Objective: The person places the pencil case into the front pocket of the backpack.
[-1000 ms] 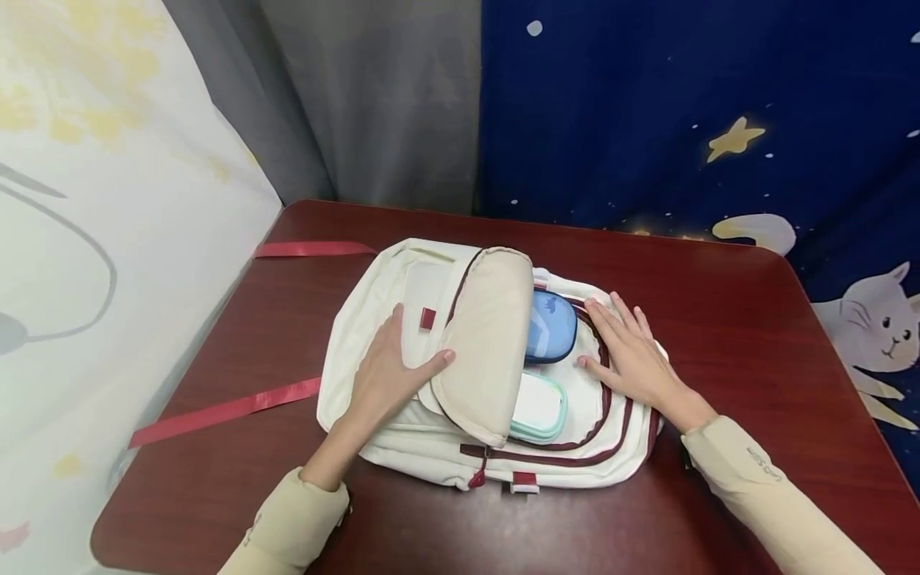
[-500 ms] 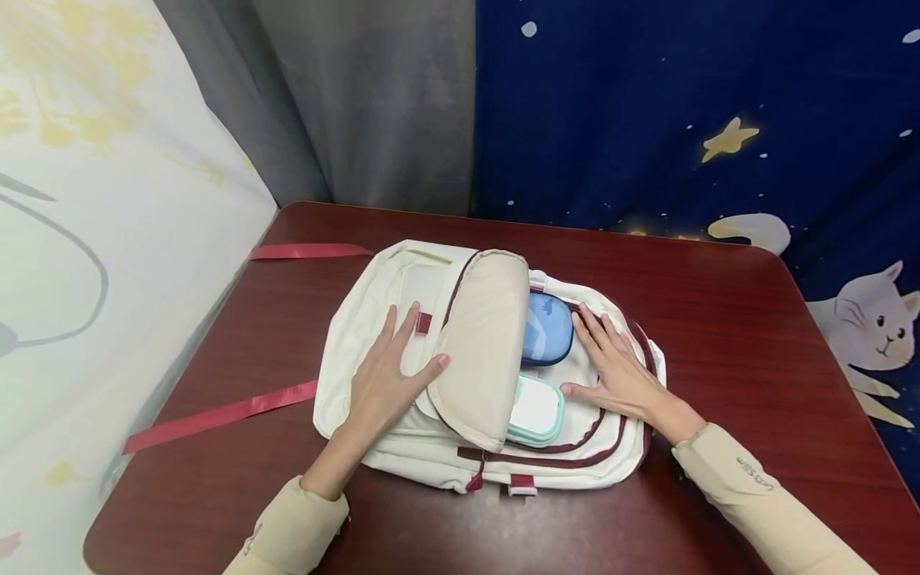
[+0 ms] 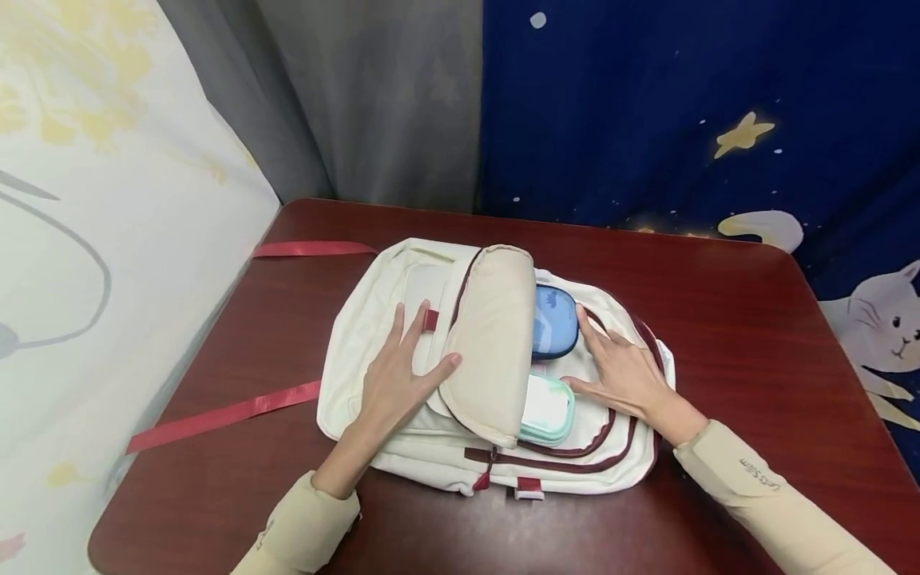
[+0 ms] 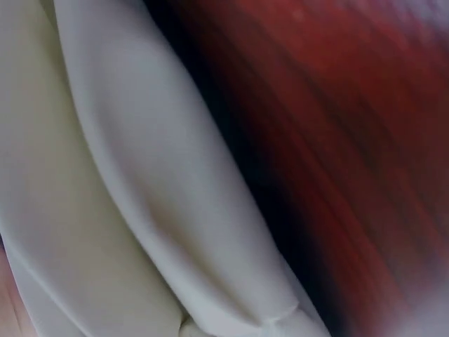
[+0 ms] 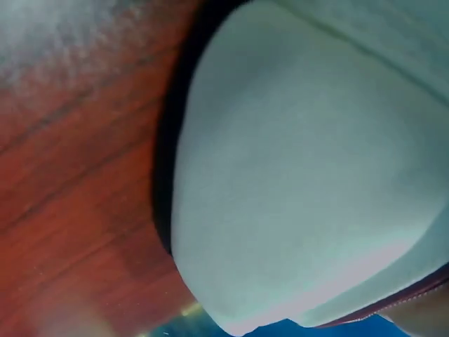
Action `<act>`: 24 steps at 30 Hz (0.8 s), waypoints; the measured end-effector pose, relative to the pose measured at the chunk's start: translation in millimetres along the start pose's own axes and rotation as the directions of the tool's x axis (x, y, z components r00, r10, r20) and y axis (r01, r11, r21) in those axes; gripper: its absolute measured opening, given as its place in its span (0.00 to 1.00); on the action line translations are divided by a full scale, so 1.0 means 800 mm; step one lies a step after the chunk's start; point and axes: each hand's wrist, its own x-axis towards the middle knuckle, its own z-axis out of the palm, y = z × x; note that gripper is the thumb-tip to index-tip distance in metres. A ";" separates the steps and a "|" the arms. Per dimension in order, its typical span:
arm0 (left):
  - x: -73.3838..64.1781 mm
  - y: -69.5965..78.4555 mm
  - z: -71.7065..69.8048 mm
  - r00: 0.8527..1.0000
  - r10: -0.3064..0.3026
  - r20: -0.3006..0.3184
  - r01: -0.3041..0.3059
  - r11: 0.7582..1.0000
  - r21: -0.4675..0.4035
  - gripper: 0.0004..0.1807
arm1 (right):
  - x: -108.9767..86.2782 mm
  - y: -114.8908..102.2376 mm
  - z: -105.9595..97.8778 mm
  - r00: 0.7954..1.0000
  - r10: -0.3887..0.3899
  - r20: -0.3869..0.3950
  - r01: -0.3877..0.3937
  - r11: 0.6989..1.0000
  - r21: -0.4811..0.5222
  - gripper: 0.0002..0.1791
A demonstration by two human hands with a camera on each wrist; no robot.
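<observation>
A cream-white backpack with dark red zips lies flat, its front pocket unzipped and the beige pocket flap folded back to the left. Two cases stick out from under this flap: a blue zipped case and, nearer me, a mint-edged white case. Their left ends are hidden. My left hand rests spread on the backpack, thumb on the flap. At the cases' right ends is my right hand, its forefinger at the blue case and its thumb at the mint-edged one. Both wrist views show mostly blurred bag fabric.
The bag lies on a dark red wooden table with rounded corners. Red straps run left from the bag. Behind the table hang a grey curtain and a blue curtain; a patterned white sheet borders the left side.
My right hand has moved left from the pocket's edge to the ends of the two cases. My left hand has stayed on the bag, its fingers spreading a little.
</observation>
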 end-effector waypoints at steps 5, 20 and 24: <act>-0.002 0.001 -0.002 1.000 -0.012 0.008 0.011 1.000 0.019 0.44 | -0.004 0.005 -0.013 0.999 0.042 0.008 -0.043 0.975 0.219 0.45; -0.006 0.010 -0.015 0.991 0.131 0.008 -0.131 0.981 0.144 0.43 | -0.045 0.006 -0.041 0.994 -0.013 -0.110 0.047 0.951 0.305 0.38; -0.008 0.038 -0.020 0.971 0.233 -0.048 -0.220 0.958 0.185 0.45 | -0.065 0.012 -0.042 0.986 0.014 -0.167 0.038 0.951 0.307 0.38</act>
